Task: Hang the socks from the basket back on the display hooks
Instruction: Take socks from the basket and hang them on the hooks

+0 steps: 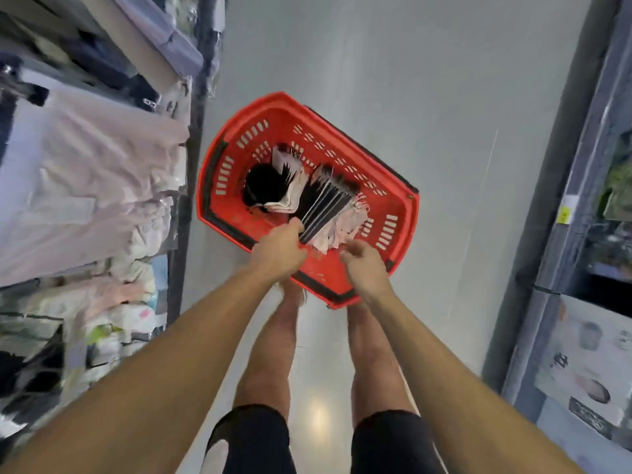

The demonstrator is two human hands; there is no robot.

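A red plastic basket (270, 111) stands on the grey floor in front of my feet. Inside lie several packs of socks: a black and white bundle (273, 188) on the left and a fanned stack of dark-carded packs with pale pink socks (333, 205) on the right. My left hand (278, 251) grips the near end of that fanned stack. My right hand (364, 265) hovers over the basket's near right corner, fingers loosely curled, touching nothing that I can make out. The display hooks are not clearly visible.
A shelf rack (85, 186) with packed pale clothing runs along the left of the aisle. Another shelf unit (581, 268) with boxed goods lines the right. My bare legs (270, 354) stand just behind the basket.
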